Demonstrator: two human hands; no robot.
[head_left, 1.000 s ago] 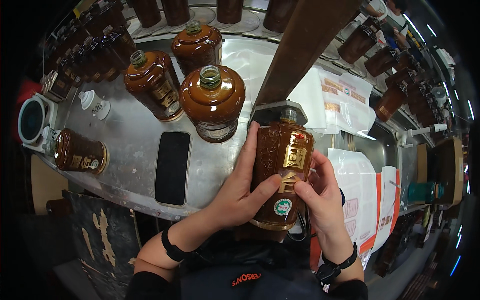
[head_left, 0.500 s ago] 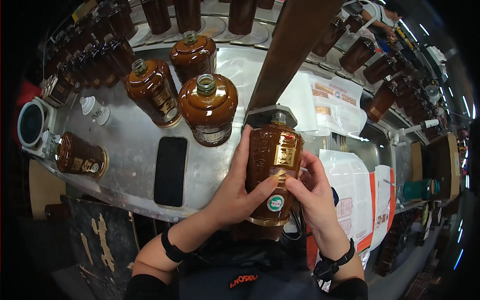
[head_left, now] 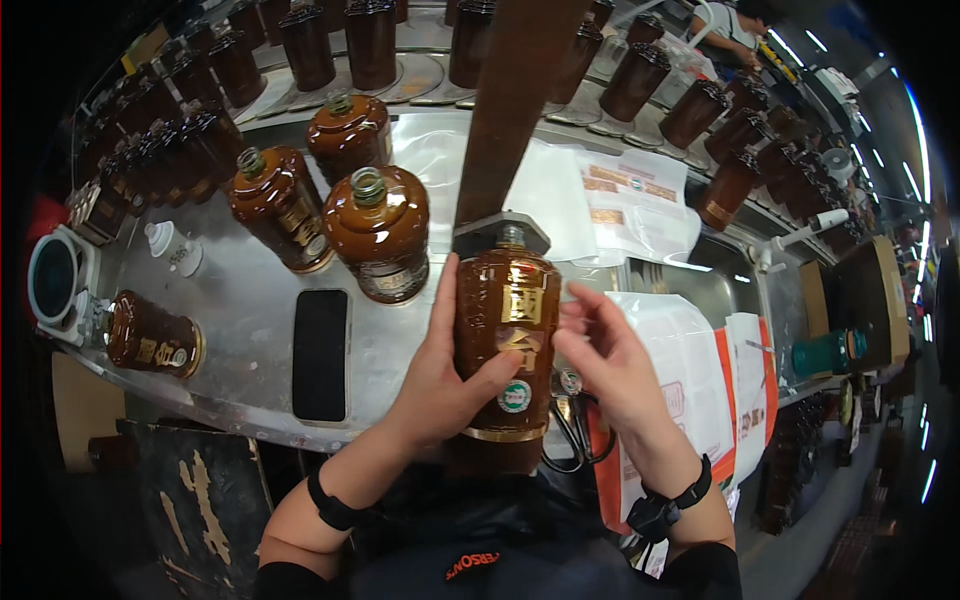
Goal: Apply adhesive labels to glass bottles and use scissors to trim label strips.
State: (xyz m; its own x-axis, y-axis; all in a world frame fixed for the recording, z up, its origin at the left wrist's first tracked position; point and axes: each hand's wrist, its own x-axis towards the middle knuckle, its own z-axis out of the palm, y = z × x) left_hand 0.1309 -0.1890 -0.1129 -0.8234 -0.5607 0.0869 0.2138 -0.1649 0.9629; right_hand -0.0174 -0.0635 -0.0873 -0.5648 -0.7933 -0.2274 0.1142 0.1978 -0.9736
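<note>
My left hand (head_left: 437, 385) grips a tall brown glazed bottle (head_left: 507, 340) with gold characters and a small round sticker, held upright over the front edge of the steel table (head_left: 250, 340). My right hand (head_left: 610, 365) hovers just right of the bottle, fingers apart, its fingertips close to the bottle's side and holding nothing. The bottle's neck sits under a grey plate at the foot of a brown post (head_left: 520, 110).
Three round brown jars (head_left: 378, 232) stand uncapped on the table, another lies at the left (head_left: 150, 335). A black phone (head_left: 320, 355) lies flat. Scissors (head_left: 575, 440) and white printed sheets (head_left: 680, 370) lie right. Rows of dark bottles (head_left: 370, 40) line the back conveyor.
The right hand has come off the bottle and opened beside it. The left hand keeps its grip, and the bottle has been turned slightly and raised a little.
</note>
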